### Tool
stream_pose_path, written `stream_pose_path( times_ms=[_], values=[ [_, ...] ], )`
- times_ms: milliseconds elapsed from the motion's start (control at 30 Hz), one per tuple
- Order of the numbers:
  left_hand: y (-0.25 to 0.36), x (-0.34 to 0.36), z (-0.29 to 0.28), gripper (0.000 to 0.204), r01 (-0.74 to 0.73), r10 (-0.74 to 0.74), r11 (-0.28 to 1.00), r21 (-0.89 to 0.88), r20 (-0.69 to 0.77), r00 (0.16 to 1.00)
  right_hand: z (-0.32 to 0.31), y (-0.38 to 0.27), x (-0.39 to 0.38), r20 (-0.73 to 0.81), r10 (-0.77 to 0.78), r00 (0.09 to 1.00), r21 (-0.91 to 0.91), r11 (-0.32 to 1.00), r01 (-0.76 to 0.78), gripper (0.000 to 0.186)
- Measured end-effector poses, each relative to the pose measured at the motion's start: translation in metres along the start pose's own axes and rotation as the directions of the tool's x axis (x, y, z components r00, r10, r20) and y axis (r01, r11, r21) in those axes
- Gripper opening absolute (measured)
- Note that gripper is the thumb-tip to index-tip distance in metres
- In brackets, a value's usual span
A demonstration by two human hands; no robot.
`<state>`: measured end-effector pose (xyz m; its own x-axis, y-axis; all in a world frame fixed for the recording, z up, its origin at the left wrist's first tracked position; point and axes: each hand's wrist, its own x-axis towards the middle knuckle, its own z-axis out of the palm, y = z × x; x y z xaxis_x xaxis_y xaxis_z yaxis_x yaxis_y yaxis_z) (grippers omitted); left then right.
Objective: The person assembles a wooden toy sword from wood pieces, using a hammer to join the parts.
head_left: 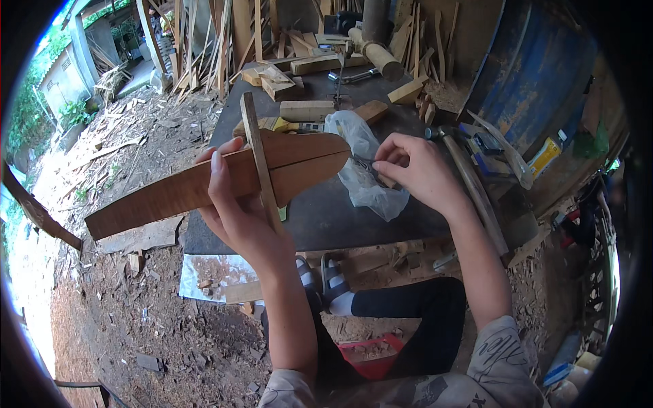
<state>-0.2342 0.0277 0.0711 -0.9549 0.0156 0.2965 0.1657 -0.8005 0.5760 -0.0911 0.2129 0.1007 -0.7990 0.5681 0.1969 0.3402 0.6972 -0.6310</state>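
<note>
Left hand (248,217) is gripping the wood (241,175), its digits wrapping both edges. The wood is sitting above the near side of the table (320,221), its narrow end reaching out left of the grip, its broad tip pointing right toward the other hand. The stick (260,158) is crossing the wood just right of the grip; whether anything is fixing it, I cannot tell.

Right hand (418,170) is bending thumb and fingers close together over the bag (367,194), right of the wood's tip. Small dark bits are showing there; whether the fingertips are pinching one, I cannot tell.

Risks, my judgement: the long left end is overhanging the grip, so a loosening hold could be letting the wood tip. If the stick is lying loose, a tilt could be sliding it askew. A dark line is running to the tip; if that is a crack, force could be widening it. The crumpled bag could be snagging fingers and spilling bits. The hammer (471,178) is lying beside the right forearm, where a careless elbow could be knocking it.
</note>
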Motion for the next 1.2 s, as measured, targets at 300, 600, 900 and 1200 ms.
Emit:
stream_pose_path(
  times_ms=[300, 600, 900, 1200],
  values=[
    [-0.001, -0.001, 0.001, 0.047, 0.004, -0.004, 0.999, 0.037, -0.019, 1.0, 0.013, -0.017, -0.041, 0.21, -0.212, 0.954, -0.245, 0.934, 0.262, 0.023],
    [-0.004, -0.001, 0.002, 0.046, -0.007, 0.007, 1.0, 0.017, 0.028, 1.0, 0.014, -0.008, -0.049, -0.001, -0.403, 0.915, -0.249, 0.887, 0.39, 0.017],
    [-0.007, -0.002, 0.002, 0.045, 0.018, -0.018, 1.0, -0.004, 0.045, 0.999, 0.019, -0.006, -0.004, -0.049, -0.155, 0.987, -0.303, 0.944, 0.133, 0.012],
    [-0.007, 0.001, 0.0, 0.045, -0.003, 0.003, 1.0, 0.001, 0.04, 0.999, 0.03, -0.009, 0.027, 0.024, -0.074, 0.997, -0.323, 0.943, 0.078, 0.021]
  ],
)
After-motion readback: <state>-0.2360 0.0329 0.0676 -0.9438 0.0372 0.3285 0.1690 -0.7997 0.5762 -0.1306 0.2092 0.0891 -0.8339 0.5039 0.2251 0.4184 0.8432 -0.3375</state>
